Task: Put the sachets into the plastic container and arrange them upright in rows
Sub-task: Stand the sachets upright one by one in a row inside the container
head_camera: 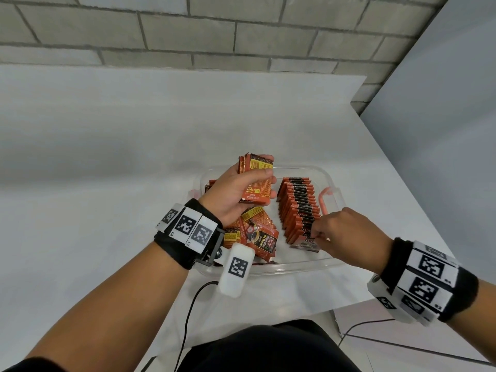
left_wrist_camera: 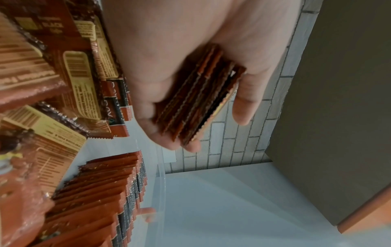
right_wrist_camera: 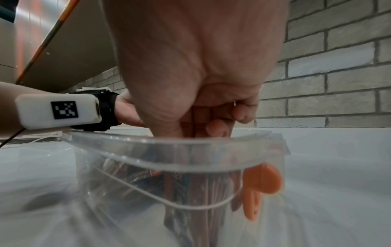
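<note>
A clear plastic container (head_camera: 268, 267) stands on the white table. Along its right side runs a row of upright orange sachets (head_camera: 298, 205). My right hand (head_camera: 318, 233) pinches a sachet (head_camera: 306, 244) that leans at the near end of that row. In the right wrist view, my right hand's fingers (right_wrist_camera: 215, 127) reach down past the container rim (right_wrist_camera: 169, 150). Loose sachets (head_camera: 255, 234) lie in a heap on the container's left side. Above them my left hand (head_camera: 264, 175) grips a small stack of sachets (head_camera: 255, 183), seen edge-on as the stack (left_wrist_camera: 190, 93) in the left wrist view.
An orange latch (head_camera: 324, 197) hangs on the container's right wall. A black cable (head_camera: 188, 318) trails from my left wrist over the table's near edge. The table (head_camera: 107, 157) ends at a brick wall behind and at a grey panel (head_camera: 442, 130) on the right.
</note>
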`<act>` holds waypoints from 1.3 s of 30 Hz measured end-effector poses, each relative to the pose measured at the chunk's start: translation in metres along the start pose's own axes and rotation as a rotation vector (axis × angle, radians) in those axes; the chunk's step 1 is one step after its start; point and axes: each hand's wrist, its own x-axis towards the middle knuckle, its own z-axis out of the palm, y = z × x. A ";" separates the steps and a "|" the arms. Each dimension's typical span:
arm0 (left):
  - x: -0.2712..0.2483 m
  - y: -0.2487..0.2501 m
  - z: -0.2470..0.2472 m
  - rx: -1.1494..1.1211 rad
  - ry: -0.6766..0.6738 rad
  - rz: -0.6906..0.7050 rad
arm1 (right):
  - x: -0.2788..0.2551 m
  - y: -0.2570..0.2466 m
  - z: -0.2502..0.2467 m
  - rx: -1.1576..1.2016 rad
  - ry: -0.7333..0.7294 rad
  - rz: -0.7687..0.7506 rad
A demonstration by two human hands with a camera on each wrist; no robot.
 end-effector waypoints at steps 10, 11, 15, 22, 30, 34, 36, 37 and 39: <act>0.000 0.000 0.001 0.014 -0.005 0.001 | -0.002 0.003 0.004 0.034 0.008 0.007; 0.001 0.000 0.001 0.013 -0.004 -0.001 | -0.002 0.003 0.004 0.044 0.011 0.007; 0.001 -0.001 0.001 0.006 0.002 -0.004 | -0.003 0.004 0.002 0.057 0.043 0.019; 0.002 -0.001 0.001 -0.044 0.014 -0.017 | -0.003 0.004 0.000 0.059 0.081 0.020; 0.005 -0.006 0.000 -0.041 0.020 -0.079 | -0.004 0.009 -0.006 0.159 0.117 -0.013; 0.005 -0.007 0.001 0.013 -0.051 -0.105 | -0.006 0.017 -0.023 0.344 0.244 0.026; 0.004 -0.007 0.004 0.059 -0.073 -0.109 | -0.004 0.013 -0.034 0.489 0.330 0.042; 0.003 -0.008 0.006 0.082 -0.084 -0.111 | -0.001 0.010 -0.039 0.555 0.358 0.047; 0.003 -0.008 0.010 0.102 -0.122 -0.100 | 0.006 0.002 -0.047 0.671 0.377 0.061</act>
